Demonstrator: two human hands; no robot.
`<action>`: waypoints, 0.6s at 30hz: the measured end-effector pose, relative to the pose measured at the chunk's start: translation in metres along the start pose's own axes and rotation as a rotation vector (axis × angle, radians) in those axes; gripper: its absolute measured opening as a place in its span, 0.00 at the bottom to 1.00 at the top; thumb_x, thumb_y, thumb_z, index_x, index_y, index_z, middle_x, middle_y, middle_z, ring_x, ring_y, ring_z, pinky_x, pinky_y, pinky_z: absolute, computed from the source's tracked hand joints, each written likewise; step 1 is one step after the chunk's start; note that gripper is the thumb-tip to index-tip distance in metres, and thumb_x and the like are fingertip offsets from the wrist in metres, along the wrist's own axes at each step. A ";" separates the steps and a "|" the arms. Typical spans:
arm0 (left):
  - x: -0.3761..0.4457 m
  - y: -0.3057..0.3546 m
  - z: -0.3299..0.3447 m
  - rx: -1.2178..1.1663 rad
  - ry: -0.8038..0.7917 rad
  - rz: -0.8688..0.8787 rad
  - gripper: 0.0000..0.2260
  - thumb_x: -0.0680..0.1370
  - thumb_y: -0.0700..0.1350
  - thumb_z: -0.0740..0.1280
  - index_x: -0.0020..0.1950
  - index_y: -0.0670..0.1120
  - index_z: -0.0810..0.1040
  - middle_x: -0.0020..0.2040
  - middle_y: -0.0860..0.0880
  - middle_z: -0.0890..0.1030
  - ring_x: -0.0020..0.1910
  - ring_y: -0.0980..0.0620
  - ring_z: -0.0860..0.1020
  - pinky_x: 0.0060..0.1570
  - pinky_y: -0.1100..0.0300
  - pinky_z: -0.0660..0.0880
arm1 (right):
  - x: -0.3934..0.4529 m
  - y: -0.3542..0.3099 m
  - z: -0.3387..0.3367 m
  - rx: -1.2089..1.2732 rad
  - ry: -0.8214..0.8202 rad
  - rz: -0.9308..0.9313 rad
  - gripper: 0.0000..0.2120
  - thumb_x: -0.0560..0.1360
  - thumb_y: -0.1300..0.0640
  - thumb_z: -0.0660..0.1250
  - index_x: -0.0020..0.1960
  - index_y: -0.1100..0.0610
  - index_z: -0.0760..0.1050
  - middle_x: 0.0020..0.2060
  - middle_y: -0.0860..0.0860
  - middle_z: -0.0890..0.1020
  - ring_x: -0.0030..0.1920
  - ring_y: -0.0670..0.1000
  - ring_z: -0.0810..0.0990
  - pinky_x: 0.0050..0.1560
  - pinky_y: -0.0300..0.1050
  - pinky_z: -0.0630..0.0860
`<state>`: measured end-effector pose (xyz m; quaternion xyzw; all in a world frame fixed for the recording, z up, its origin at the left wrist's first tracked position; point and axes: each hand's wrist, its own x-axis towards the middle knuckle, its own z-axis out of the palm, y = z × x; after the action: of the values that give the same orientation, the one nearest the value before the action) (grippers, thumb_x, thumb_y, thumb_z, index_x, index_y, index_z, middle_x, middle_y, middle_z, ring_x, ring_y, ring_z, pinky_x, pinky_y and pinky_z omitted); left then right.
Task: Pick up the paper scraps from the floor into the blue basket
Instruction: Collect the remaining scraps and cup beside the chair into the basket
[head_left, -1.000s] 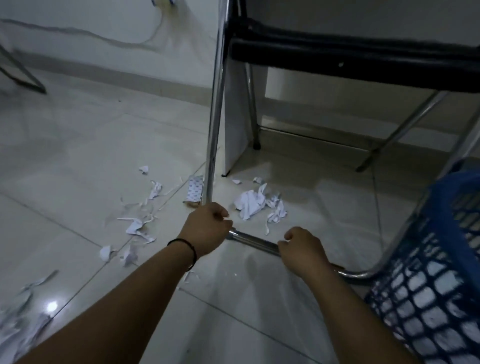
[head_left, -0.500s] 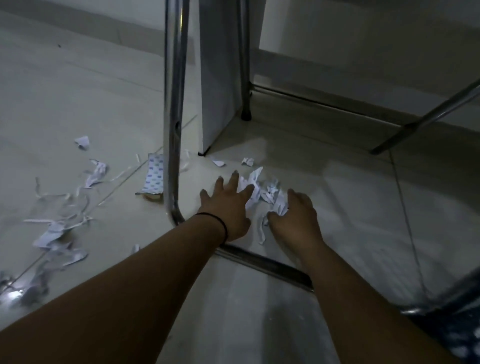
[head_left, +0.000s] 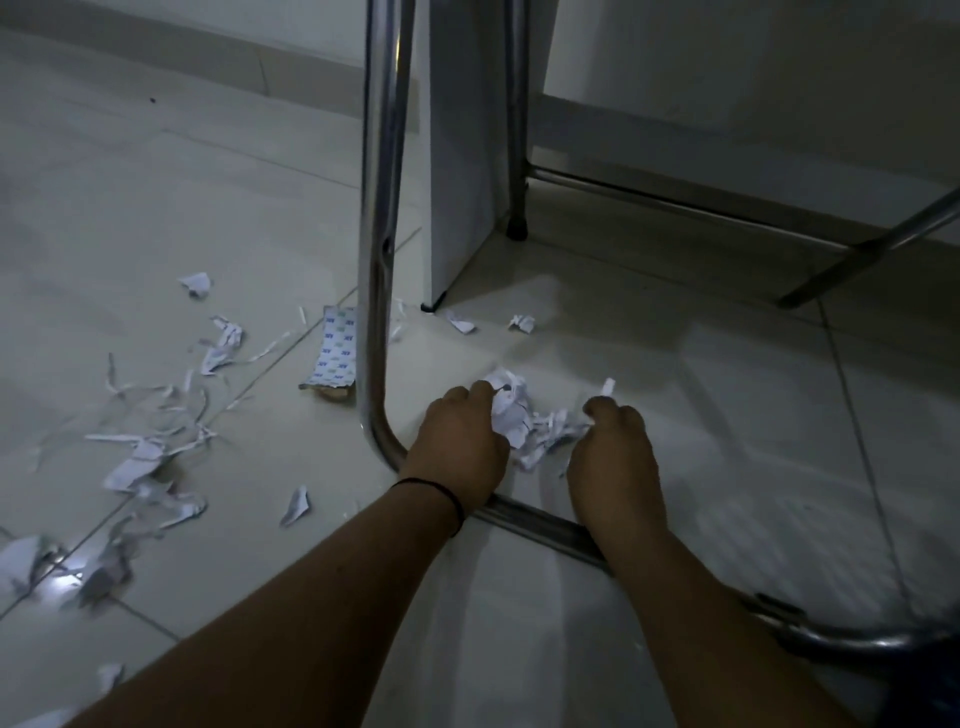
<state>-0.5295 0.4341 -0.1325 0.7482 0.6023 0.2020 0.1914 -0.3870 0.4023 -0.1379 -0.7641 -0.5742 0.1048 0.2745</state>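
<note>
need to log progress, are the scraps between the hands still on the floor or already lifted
On the floor. The crumpled scraps lie on the tile while the left hand and right hand curl onto them from either side.

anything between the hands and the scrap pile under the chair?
Nothing blocks them: left hand and right hand already grip the scrap pile. Both forearms reach over the chair's floor rail. The basket isn't clearly in view.

A pile of scraps (head_left: 524, 421) lay on the floor (head_left: 727, 415) between the left hand (head_left: 460, 441) and the right hand (head_left: 613, 452), beyond the chair frame's floor bar (head_left: 540, 530). More scraps (head_left: 150, 447) lay scattered left of the frame's upright leg (head_left: 382, 208), with a printed sheet (head_left: 335, 356) just beside it.
</note>
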 end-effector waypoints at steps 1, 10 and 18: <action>0.000 -0.001 0.002 -0.024 -0.006 -0.002 0.18 0.74 0.39 0.60 0.64 0.41 0.69 0.56 0.38 0.74 0.53 0.39 0.72 0.44 0.57 0.62 | 0.001 -0.002 -0.003 0.088 0.045 0.044 0.22 0.74 0.69 0.57 0.67 0.59 0.68 0.59 0.59 0.71 0.56 0.59 0.74 0.50 0.41 0.67; -0.004 -0.001 0.006 -0.142 -0.007 -0.022 0.19 0.77 0.44 0.56 0.68 0.49 0.69 0.49 0.42 0.72 0.53 0.40 0.73 0.48 0.55 0.69 | 0.015 -0.016 0.004 0.089 -0.085 0.117 0.24 0.74 0.46 0.60 0.67 0.55 0.67 0.62 0.55 0.70 0.62 0.56 0.70 0.61 0.49 0.69; -0.002 -0.001 0.008 -0.152 -0.079 -0.070 0.22 0.75 0.57 0.63 0.65 0.47 0.71 0.56 0.45 0.77 0.57 0.47 0.75 0.52 0.59 0.70 | 0.013 -0.015 0.011 -0.004 -0.192 -0.002 0.12 0.77 0.52 0.59 0.45 0.61 0.73 0.45 0.58 0.76 0.45 0.56 0.75 0.40 0.44 0.67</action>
<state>-0.5269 0.4318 -0.1402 0.7175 0.6028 0.2106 0.2783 -0.4004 0.4201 -0.1369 -0.7505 -0.5990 0.1761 0.2166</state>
